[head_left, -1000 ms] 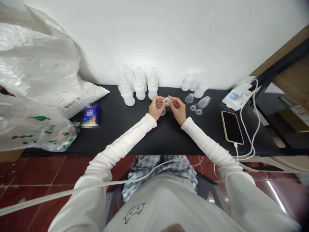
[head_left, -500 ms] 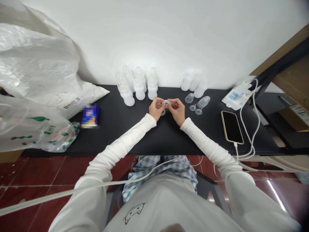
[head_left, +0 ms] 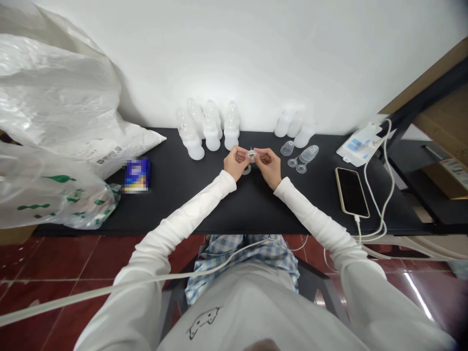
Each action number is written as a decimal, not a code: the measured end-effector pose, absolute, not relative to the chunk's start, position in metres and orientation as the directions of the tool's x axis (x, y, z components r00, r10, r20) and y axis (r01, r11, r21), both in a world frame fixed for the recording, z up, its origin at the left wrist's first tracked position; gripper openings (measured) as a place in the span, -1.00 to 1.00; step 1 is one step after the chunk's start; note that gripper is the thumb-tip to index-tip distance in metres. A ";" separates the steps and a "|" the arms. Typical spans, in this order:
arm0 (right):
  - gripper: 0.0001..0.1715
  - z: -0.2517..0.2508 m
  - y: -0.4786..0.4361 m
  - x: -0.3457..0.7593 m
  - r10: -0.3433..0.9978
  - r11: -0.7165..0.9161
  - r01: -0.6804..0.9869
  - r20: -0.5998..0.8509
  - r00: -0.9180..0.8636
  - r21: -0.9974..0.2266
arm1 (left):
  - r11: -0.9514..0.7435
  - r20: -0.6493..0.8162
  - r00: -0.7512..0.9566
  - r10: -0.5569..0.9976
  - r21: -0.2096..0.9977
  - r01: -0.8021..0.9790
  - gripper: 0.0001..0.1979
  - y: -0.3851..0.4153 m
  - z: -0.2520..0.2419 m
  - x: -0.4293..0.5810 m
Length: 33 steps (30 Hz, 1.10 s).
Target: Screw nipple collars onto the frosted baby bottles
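Both of my hands pinch one small clear ring-shaped piece [head_left: 251,154] above the black table; it looks like a baby bottle nipple in a collar, with a thin tip pointing up. My left hand [head_left: 236,162] is closed on its left side, and my right hand [head_left: 268,167] is closed on its right side. Just under my left fingers, another clear round piece [head_left: 246,170] is partly hidden. To the right lie a clear bottle cap [head_left: 309,154], a second clear cap [head_left: 287,147] and two flat clear nipples [head_left: 301,168]. Behind my left hand stand several capped white baby bottles [head_left: 231,138].
White uncapped bottles [head_left: 303,136] stand by the wall. At the right, a phone [head_left: 352,192] lies with a charging cable [head_left: 386,195] near a white-and-blue packet [head_left: 360,145]. Plastic bags [head_left: 54,97] and a blue box [head_left: 136,174] occupy the left side.
The clear piece has turned slightly between my fingers, and its thin tip now shows above them. My left hand has shifted a little to the left.
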State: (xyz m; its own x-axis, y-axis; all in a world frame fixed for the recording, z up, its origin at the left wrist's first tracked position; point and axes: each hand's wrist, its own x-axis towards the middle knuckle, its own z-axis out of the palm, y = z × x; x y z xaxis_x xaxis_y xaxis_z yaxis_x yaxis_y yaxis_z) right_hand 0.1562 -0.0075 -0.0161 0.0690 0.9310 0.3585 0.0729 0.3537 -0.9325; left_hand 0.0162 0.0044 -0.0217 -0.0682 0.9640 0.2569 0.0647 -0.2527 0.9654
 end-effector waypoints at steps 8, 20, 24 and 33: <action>-0.48 -0.017 -0.009 0.152 0.915 0.371 0.126 0.385 0.120 -0.920 | -0.247 0.251 -0.046 0.967 0.966 0.079 -0.75 0.002 -0.015 0.017; -0.28 -0.007 -0.001 0.175 0.952 0.259 -0.109 0.273 -0.138 -0.960 | -0.422 0.424 0.013 0.906 0.897 0.131 -0.82 0.009 -0.014 0.005; -0.43 -0.003 0.004 0.180 0.965 0.185 -0.104 0.200 -0.170 -0.977 | -0.553 0.535 0.141 0.833 0.815 0.173 -0.87 0.009 -0.007 0.011; -0.52 0.021 0.022 0.235 0.798 0.484 0.227 0.533 0.282 -0.845 | -0.448 0.379 0.300 0.876 0.868 0.215 -0.68 0.068 -0.004 0.054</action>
State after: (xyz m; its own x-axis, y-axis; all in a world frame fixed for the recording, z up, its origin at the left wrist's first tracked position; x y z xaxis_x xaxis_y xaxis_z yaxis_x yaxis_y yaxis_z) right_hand 0.2350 0.0216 0.0210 0.2818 0.7978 0.5329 0.2275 0.4841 -0.8449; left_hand 0.0544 0.0682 -0.0036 0.2995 0.8758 0.3786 0.2146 -0.4485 0.8676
